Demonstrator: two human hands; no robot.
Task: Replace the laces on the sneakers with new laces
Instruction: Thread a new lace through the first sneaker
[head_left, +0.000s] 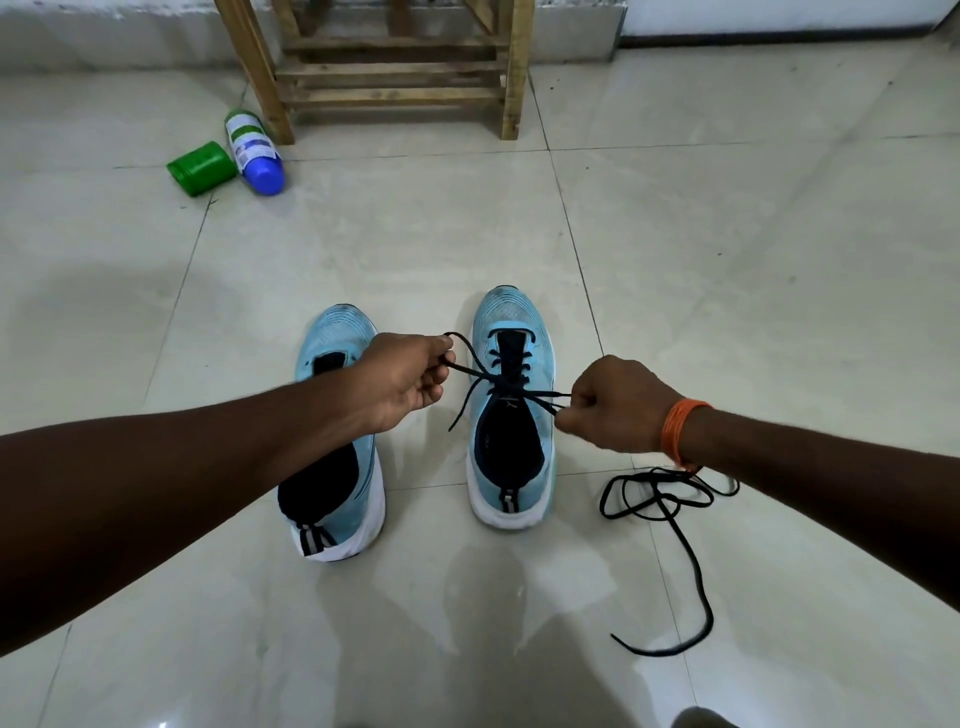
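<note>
Left hand (410, 379) and right hand (613, 405) each pinch the limp, light lace (467, 370) of the centre-frame sneaker (511, 312), seemingly easiest gripped near its ends.

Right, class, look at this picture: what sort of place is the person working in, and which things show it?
Probably a room indoors, perhaps in a home: a glossy tiled floor, a wooden rack standing by the wall, and a green tub and a blue bottle lying on the floor.
</note>
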